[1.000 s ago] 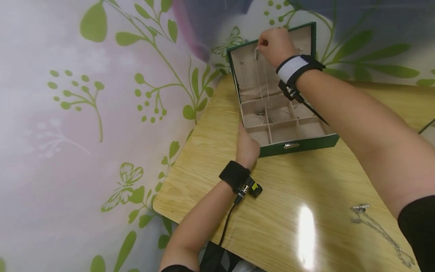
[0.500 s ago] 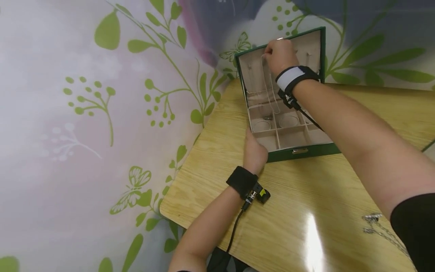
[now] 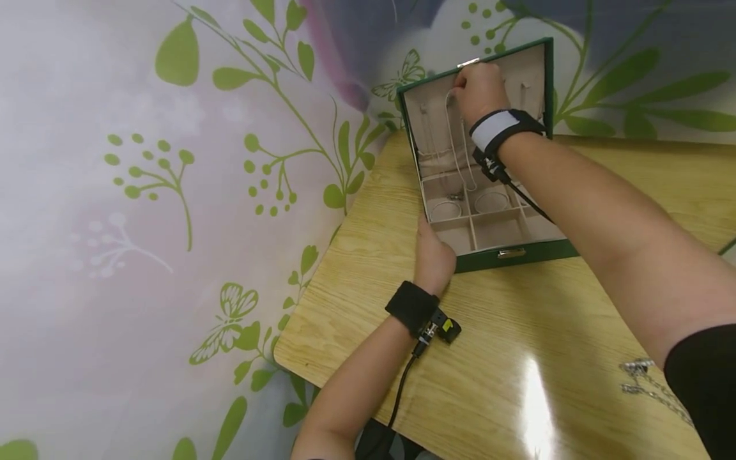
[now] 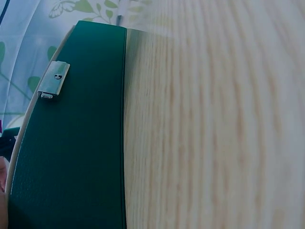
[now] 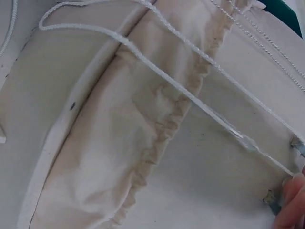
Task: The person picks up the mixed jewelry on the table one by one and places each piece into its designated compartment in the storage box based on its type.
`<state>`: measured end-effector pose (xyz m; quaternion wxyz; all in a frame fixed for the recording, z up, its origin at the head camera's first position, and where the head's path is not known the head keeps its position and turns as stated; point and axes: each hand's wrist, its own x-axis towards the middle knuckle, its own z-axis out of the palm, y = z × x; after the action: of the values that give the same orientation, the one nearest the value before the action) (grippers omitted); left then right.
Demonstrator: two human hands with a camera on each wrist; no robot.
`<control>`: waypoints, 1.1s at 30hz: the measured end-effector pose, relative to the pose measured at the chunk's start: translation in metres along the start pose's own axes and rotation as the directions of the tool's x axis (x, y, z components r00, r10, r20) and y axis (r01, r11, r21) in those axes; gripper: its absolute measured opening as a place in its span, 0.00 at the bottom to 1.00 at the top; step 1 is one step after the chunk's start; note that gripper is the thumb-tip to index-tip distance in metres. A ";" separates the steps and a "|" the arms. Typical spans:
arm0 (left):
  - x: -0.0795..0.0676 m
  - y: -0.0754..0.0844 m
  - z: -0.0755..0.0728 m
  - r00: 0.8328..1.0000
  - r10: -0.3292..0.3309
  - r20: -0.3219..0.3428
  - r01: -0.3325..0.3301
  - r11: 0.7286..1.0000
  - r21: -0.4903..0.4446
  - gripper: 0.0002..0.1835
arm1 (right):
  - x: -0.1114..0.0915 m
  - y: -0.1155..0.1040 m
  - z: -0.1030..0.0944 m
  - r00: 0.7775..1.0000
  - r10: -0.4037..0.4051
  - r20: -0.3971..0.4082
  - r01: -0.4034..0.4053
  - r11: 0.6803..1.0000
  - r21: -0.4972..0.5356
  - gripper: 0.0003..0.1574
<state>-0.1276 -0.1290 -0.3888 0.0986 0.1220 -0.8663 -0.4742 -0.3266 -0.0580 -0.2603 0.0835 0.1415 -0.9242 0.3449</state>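
A green jewelry box (image 3: pixel 483 259) stands with its lid raised, showing a beige divided interior. My left hand (image 3: pixel 435 260) rests against the box's left side at the front corner; its fingers are partly hidden there. In front of the lid's lining, my right hand (image 3: pixel 482 92) pinches a pale rope-chain necklace (image 3: pixel 453 140) near the top. The necklace hangs in a long loop over a gathered fabric pocket (image 5: pixel 143 143) and reaches the back compartments. Beside the right fingertips (image 5: pixel 293 191), the right wrist view shows a small hook (image 5: pixel 272 202) on the lining.
Thin chains (image 5: pixel 267 43) hang elsewhere on the lid. Round bangles (image 3: pixel 491 202) lie in back compartments. A metal latch (image 3: pixel 510 253) is on the box front. Another silver chain (image 3: pixel 655 386) lies on the wooden table (image 3: pixel 489 332), front right. A patterned wall (image 3: pixel 230 191) borders the table.
My right hand has come down from the lid's upper edge to just below its clasp, still pinching the necklace. My left hand stays at the box's side. The head view has shifted slightly.
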 end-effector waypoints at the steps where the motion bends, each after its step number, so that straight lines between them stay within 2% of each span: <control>1: 0.000 0.000 0.000 1.000 -0.001 0.000 0.001 1.000 0.003 0.38 | -0.001 0.000 0.000 1.000 0.003 0.000 -0.003 1.000 0.001 0.18; 9: 0.000 -0.001 -0.001 1.000 -0.017 0.023 0.017 0.999 0.028 0.38 | -0.009 0.003 -0.001 1.000 -0.006 -0.002 0.006 1.000 0.002 0.17; 15: 0.001 -0.003 -0.005 0.996 0.084 0.019 -0.084 0.996 0.017 0.39 | -0.018 0.003 -0.008 0.999 -0.032 0.001 0.032 0.999 0.009 0.17; 17: 0.002 -0.004 -0.006 0.995 0.095 0.025 -0.096 0.995 0.009 0.39 | -0.021 0.005 -0.012 1.000 -0.030 0.000 0.030 0.999 0.016 0.17; 21: 0.004 -0.008 -0.010 0.995 0.084 0.044 -0.084 0.996 0.001 0.39 | -0.030 0.006 -0.019 0.999 -0.031 -0.032 0.032 0.999 0.043 0.16; 26: 0.009 -0.013 -0.017 0.994 0.088 0.064 -0.091 0.995 0.033 0.38 | -0.043 0.007 -0.028 0.997 -0.053 -0.059 0.058 0.994 0.089 0.16; 33: 0.018 -0.008 -0.021 0.987 0.040 0.159 -0.038 0.999 -0.011 0.37 | -0.069 0.027 -0.053 0.992 -0.096 -0.081 0.100 0.994 0.051 0.15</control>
<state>-0.1376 -0.1552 -0.3839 0.0390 0.0665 -0.8717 -0.4839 -0.2671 0.0106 -0.2549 0.1325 0.1754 -0.9023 0.3709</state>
